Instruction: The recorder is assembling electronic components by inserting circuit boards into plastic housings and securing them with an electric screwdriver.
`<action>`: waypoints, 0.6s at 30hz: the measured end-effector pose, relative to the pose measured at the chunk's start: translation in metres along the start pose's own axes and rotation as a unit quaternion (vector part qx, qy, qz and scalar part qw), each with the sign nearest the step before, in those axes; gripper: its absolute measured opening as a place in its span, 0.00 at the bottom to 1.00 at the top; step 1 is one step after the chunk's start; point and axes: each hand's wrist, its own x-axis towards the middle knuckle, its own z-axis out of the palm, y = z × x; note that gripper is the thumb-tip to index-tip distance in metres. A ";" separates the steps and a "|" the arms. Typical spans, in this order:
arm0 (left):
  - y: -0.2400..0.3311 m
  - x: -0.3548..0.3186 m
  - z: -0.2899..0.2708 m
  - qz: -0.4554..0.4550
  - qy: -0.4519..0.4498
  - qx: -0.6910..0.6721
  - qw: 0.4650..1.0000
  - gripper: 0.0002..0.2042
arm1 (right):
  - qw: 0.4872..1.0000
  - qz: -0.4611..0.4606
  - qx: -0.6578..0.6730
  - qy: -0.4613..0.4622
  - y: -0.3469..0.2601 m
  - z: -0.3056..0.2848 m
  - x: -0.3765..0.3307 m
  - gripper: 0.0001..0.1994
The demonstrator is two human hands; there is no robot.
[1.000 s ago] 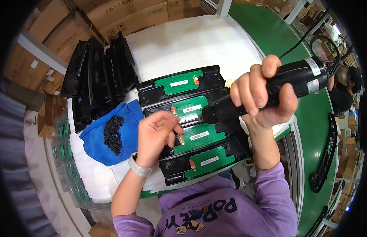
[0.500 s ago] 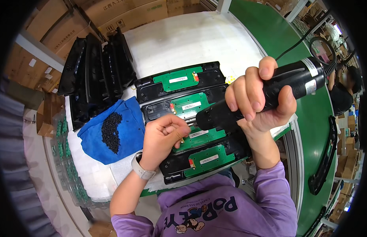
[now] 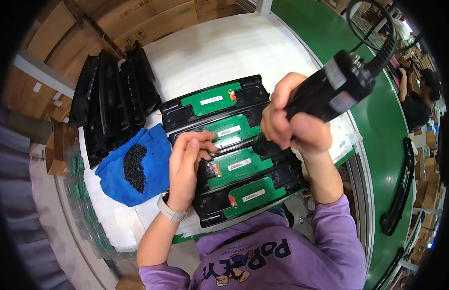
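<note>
My left hand (image 3: 185, 162) has drawn off the driver's nose, fingers loosely parted; my right hand (image 3: 304, 129) grips the driver (image 3: 328, 87), steeper now, nose low over the middle boards (image 3: 241, 124). Probably screw-driving; next calls for square, steady pressure.

The circuit boards (image 3: 236, 174) are green, the screwdriver (image 3: 313, 99) black, the cloth (image 3: 156, 164) blue.

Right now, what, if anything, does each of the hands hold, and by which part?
The right hand holds the tool around its black body; whether the left hand holds anything small cannot be told.
</note>
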 end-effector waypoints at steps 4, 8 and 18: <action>-0.011 0.000 0.001 0.103 0.000 0.014 0.995 0.07 | 0.992 0.101 -0.064 0.046 0.000 0.007 -0.005 0.11; -0.011 0.000 0.001 0.103 -0.013 -0.003 0.995 0.08 | 0.992 0.060 -0.108 0.005 0.006 0.011 -0.005 0.12; -0.002 0.002 0.002 -0.047 -0.021 -0.041 0.998 0.13 | 0.984 0.052 -0.169 -0.019 0.009 0.019 0.000 0.11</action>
